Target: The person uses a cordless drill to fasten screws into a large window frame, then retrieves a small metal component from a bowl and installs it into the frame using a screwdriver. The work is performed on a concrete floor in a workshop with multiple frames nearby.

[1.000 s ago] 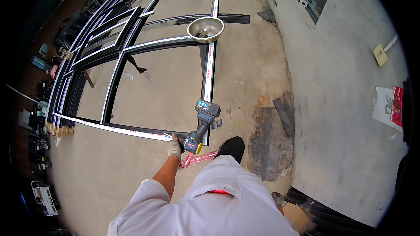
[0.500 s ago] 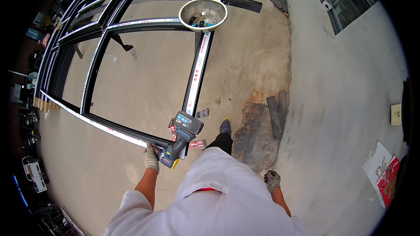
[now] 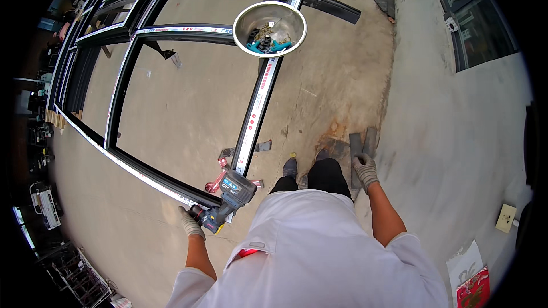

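Observation:
My left hand (image 3: 192, 224), in a pale knit glove, is at the near corner of a black metal frame (image 3: 197, 195) with printed white film on it. Beside that hand a grey and black cordless drill (image 3: 233, 193) rests on the corner, battery uppermost. The fingers are partly hidden, so their grip is unclear. My right hand (image 3: 366, 169), gloved too, hangs over the floor on the right with fingers curled in; I cannot make out anything in it. Farther up the frame sits a steel bowl (image 3: 240, 16) holding small hardware and a teal-handled tool (image 3: 277, 47).
Dark flat strips (image 3: 355, 142) lie on the floor beneath my right hand. Red and grey pieces (image 3: 223, 161) lie by the frame's corner. A pale wall (image 3: 445, 154) with a window (image 3: 479, 28) rises on the right. Stacked frames (image 3: 108, 23) stand at the far left.
My right hand has swung forward and up, away from my side. My body has shifted, and both feet now show. The drill remains on the frame's corner, with my left hand still beside it.

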`<action>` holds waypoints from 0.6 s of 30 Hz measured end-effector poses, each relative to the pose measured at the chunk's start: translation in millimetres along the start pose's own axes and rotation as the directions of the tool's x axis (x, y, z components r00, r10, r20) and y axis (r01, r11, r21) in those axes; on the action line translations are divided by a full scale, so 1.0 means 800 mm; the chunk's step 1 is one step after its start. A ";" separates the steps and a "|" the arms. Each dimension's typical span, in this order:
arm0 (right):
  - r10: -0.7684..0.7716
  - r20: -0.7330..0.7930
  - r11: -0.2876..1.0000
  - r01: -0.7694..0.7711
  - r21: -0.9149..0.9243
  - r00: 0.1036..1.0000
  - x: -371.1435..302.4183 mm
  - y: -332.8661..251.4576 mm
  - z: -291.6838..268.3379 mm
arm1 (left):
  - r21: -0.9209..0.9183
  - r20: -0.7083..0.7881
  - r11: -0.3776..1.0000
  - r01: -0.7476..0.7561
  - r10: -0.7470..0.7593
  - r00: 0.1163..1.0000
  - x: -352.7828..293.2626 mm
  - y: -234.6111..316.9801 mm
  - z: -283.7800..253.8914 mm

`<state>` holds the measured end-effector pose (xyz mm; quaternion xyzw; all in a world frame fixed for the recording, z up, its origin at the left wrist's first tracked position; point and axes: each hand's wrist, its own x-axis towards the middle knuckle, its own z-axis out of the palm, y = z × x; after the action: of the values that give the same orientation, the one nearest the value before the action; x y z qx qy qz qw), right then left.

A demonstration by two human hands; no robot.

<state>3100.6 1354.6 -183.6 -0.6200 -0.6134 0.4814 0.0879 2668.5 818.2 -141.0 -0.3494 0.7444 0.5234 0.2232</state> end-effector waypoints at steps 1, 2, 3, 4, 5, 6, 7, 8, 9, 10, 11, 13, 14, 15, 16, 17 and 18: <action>-0.042 0.023 0.999 0.043 -0.019 0.999 0.019 -0.027 0.004 | -0.017 -0.056 1.000 -0.005 0.004 0.998 -0.018 0.001 0.008; -0.086 0.058 0.996 0.088 -0.034 0.995 0.033 -0.064 0.010 | -0.022 -0.159 0.999 -0.036 0.032 0.987 -0.025 -0.001 0.005; -0.130 0.093 0.990 0.135 -0.045 0.987 0.049 -0.098 0.015 | -0.023 -0.260 0.997 -0.068 0.059 0.964 -0.025 -0.004 -0.004; -0.195 0.093 0.972 0.205 -0.114 0.976 0.069 -0.125 0.019 | -0.018 -0.355 0.995 -0.097 0.084 0.931 -0.027 -0.006 -0.009; -0.257 0.095 0.945 0.271 -0.185 0.962 0.088 -0.148 0.021 | -0.001 -0.483 0.992 -0.125 0.109 0.869 -0.032 0.000 -0.004; -0.319 0.108 0.908 0.337 -0.251 0.942 0.104 -0.173 0.024 | 0.127 -0.610 0.986 -0.111 0.166 0.775 -0.038 0.006 -0.006; -0.335 0.152 0.910 0.361 -0.204 0.930 0.119 -0.207 0.023 | 0.187 -0.683 0.966 -0.177 0.258 0.683 -0.055 0.009 0.005; -0.353 0.193 0.910 0.384 -0.157 0.915 0.131 -0.246 0.019 | 0.253 -0.740 0.939 -0.233 0.343 0.578 -0.078 0.019 0.019; -0.369 0.235 0.910 0.401 -0.107 0.899 0.145 -0.279 0.016 | 0.287 -0.756 0.933 -0.218 0.360 0.547 -0.101 0.032 0.036; -0.442 0.253 0.870 0.480 -0.113 0.861 0.162 -0.304 0.014 | 0.325 -0.767 0.925 -0.198 0.380 0.517 -0.124 0.049 0.054; -0.511 0.274 0.825 0.554 -0.113 0.815 0.180 -0.328 0.013 | 0.364 -0.778 0.915 -0.174 0.402 0.483 -0.145 0.063 0.071; -0.631 0.319 0.714 0.690 -0.115 0.707 0.205 -0.377 0.013 | 0.361 -0.757 0.893 -0.267 0.448 0.476 -0.176 0.084 0.105; -0.684 0.341 0.649 0.751 -0.120 0.645 0.215 -0.404 0.012 | 0.360 -0.744 0.879 -0.313 0.473 0.471 -0.190 0.096 0.128; -0.731 0.355 0.579 0.805 -0.130 0.583 0.225 -0.429 0.009 | 0.220 -0.729 0.900 -0.376 0.407 0.549 -0.221 0.128 0.176; -0.754 0.370 0.535 0.834 -0.133 0.542 0.234 -0.452 0.011 | 0.075 -0.702 0.905 -0.418 0.345 0.623 -0.249 0.155 0.215; -0.775 0.394 0.487 0.864 -0.126 0.494 0.240 -0.475 0.017 | 0.163 -0.653 0.856 -0.491 0.466 0.597 -0.236 0.145 0.214; -0.792 0.416 0.437 0.891 -0.127 0.447 0.244 -0.495 0.021 | 0.239 -0.584 0.795 -0.557 0.576 0.572 -0.219 0.132 0.215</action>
<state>2779.0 1603.4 -11.1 -0.1509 -0.9173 0.3479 0.1218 2698.4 1051.0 -13.5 -0.2439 0.8535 0.4079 -0.2136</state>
